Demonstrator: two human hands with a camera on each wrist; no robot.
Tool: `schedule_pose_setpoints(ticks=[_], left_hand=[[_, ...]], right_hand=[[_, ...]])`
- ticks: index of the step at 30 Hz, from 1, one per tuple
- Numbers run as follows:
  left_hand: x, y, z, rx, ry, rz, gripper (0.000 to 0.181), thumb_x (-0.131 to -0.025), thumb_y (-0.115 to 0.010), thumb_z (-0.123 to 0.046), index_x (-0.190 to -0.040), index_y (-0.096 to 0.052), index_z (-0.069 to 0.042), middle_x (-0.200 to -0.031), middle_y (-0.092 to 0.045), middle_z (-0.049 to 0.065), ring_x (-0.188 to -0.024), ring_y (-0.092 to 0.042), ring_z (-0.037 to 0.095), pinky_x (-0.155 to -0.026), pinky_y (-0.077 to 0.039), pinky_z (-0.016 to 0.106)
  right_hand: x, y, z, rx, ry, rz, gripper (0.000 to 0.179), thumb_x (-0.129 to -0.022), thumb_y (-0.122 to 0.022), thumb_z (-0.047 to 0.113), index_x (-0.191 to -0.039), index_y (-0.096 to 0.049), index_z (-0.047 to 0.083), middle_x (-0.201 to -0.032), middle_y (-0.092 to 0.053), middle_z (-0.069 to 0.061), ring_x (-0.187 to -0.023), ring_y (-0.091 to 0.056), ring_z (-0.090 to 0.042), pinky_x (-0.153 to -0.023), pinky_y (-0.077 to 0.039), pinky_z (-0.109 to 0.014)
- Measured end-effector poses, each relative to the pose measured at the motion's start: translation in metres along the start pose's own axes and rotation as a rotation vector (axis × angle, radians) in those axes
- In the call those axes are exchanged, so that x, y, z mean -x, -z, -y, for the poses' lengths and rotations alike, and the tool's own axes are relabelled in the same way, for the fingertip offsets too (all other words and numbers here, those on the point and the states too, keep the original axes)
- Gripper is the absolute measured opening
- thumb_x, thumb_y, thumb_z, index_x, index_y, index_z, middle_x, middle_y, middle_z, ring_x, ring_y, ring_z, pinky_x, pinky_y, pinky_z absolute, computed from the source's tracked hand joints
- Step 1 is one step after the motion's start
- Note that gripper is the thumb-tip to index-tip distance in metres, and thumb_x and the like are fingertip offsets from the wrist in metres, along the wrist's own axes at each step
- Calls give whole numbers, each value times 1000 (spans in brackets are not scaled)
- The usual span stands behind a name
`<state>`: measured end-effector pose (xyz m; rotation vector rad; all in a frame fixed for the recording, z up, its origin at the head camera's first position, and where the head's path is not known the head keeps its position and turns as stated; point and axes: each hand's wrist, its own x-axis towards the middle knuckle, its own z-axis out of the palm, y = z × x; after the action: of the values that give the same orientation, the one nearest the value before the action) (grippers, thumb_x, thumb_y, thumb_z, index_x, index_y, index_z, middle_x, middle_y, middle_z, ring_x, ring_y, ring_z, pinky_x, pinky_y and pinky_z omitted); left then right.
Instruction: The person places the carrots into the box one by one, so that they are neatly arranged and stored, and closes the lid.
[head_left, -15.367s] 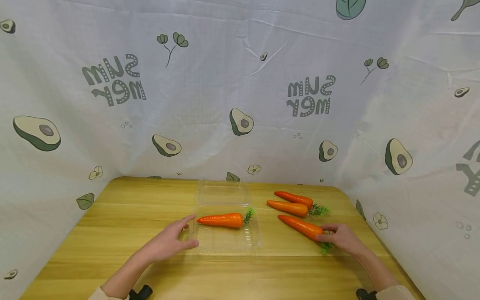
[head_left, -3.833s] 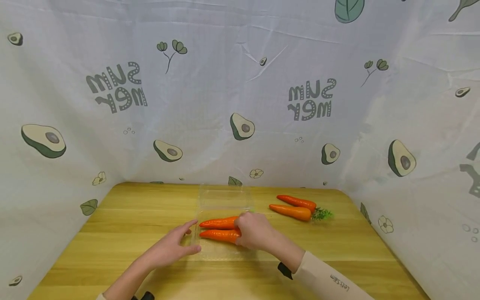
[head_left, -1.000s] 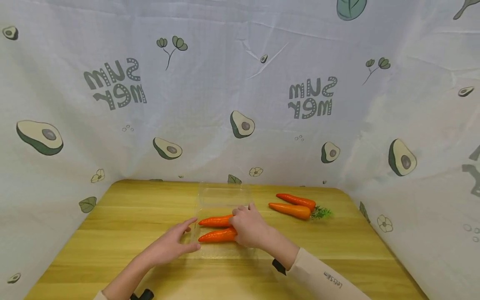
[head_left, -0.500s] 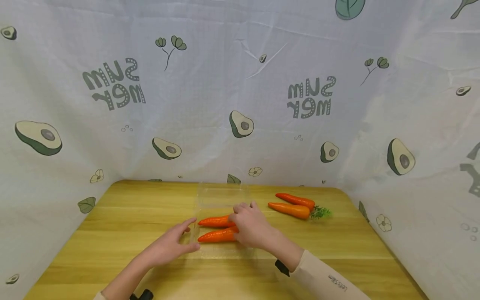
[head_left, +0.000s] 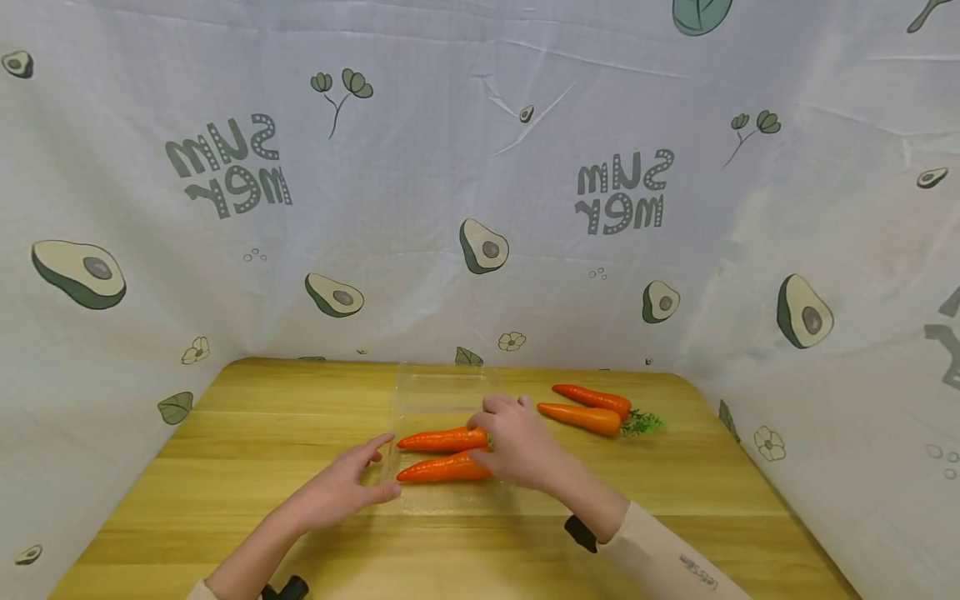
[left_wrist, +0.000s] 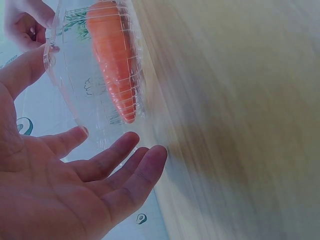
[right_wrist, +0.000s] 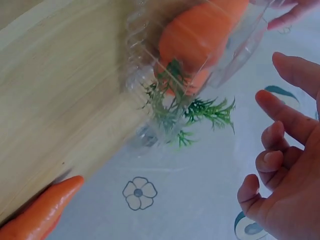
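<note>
A clear plastic clamshell box (head_left: 450,502) lies open on the wooden table, lid folded back. Inside, two orange carrots lie side by side, tips to the left: a rear carrot (head_left: 438,439) and a front carrot (head_left: 442,468). My left hand (head_left: 335,493) rests at the box's left end, thumb and fingers spread, fingertips right at the rim. Over the carrots' leafy ends hovers my right hand (head_left: 521,443); the right wrist view shows its fingers loosely bent with nothing in them. Green tops (right_wrist: 210,112) stick up by the box's end in that view.
To the right of the box lie two more carrots, an orange one (head_left: 581,418) and a redder one (head_left: 592,399) behind it, with green leaves at their right ends. A white cloth (head_left: 420,208) printed with avocados hangs behind the table and along both sides.
Since the oldest frame, a second carrot has moved from the right side into the box. In the last half second my right hand let go and drew slightly right. The left hand stays put.
</note>
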<state>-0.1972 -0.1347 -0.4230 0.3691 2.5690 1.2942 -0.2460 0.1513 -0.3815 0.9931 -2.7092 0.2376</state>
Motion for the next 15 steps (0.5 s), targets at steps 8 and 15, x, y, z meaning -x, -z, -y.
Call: schedule_pose_setpoints(ticks=[8,15], left_hand=[[-1,1,1,6,4,5,85,-92,-73,-43,-159,-32,-12,-149,-47,22,-136,-46,42,-104,-41,64],[-1,1,2,4,-2,11,84,-92,-73,-43,-158,-33,-12,-149,-47,22,-136,-46,41,-103,-42,63]], right_hand=[[5,10,-10,-13,-65,-36,25,-85,-82,35,-101,-76,17,-88,-55,6,-94,-56,-18,-83,-44,-46],[12,15,-20,-43,-109,-59,24,-86,-81,34,-102,-76,17,-89,-59,2,-88,-57,-19,-80,-46,-41]])
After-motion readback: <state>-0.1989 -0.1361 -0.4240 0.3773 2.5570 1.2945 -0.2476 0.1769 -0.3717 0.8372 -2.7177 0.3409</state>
